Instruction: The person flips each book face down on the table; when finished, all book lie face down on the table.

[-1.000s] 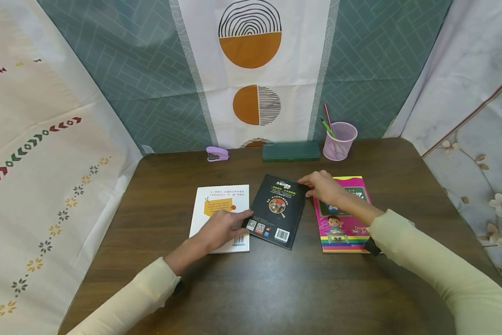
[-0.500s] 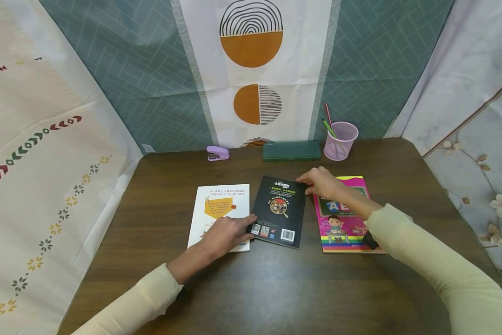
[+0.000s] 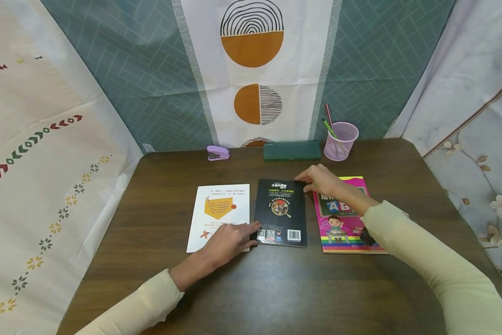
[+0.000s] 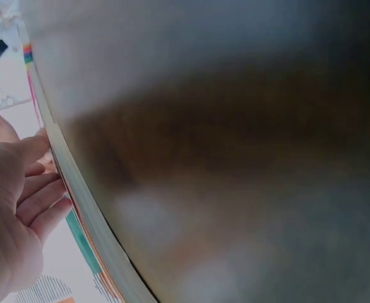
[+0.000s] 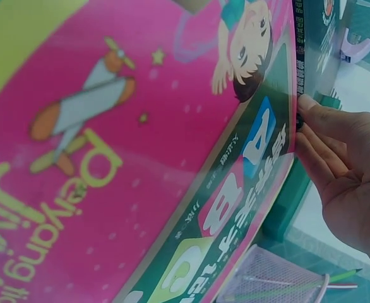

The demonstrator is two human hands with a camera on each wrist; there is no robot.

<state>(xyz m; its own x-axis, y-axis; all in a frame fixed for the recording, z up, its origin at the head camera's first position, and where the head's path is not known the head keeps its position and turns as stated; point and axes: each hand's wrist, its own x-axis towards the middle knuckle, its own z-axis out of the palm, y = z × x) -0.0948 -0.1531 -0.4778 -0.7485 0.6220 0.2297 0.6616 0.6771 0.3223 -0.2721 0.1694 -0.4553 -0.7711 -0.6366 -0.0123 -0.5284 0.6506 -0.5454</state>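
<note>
A black book lies back cover up in the middle of the table, nearly straight. At its lower left corner, my left hand holds the edge between forefinger and thumb. My right hand pinches the upper right corner; in the right wrist view, thumb and fingers meet at the spine's end. Left of it lies a white book, partly covered by my left hand. A pink ABC book lies to the right, beneath my right forearm. Much of the left wrist view is blurred by a close surface.
Along the back of the brown table stand a purple stapler, a green pencil case and a pink mesh pen cup holding pencils. Patterned cloth hangs behind and at both sides.
The black book has turned from a slant to nearly straight, its lower end swinging right. My left hand has shifted right and slightly nearer; my right hand has moved slightly left and away.
</note>
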